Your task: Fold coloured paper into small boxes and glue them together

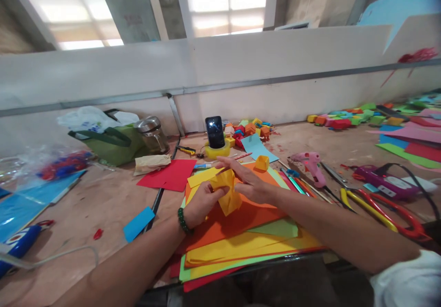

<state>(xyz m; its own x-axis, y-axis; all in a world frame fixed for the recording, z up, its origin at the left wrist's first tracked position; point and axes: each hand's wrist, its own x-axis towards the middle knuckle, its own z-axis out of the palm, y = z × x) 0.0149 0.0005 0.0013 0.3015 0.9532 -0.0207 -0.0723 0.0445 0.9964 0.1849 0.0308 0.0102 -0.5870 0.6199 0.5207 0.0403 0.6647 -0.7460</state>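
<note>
A folded yellow paper (230, 201) is held up over the stack of coloured sheets. My left hand (203, 202) grips its left side, thumb on the front. My right hand (251, 183) is at its upper right, fingers stretched out toward the left and touching or very near the paper; a thin stick-like thing shows by the fingers. An orange sheet (223, 231) lies under the hands, on top of yellow and green sheets (220, 252). Just behind my right hand stands a small folded yellow paper box (262, 162).
A phone (215, 132) stands in a yellow tape roll (217, 150), with small paper boxes beside it. On the right lie a pink glue gun (312, 164) and red-yellow scissors (375, 206). A green bag (117, 146), glass jar (152, 134) and red sheet (168, 174) are left.
</note>
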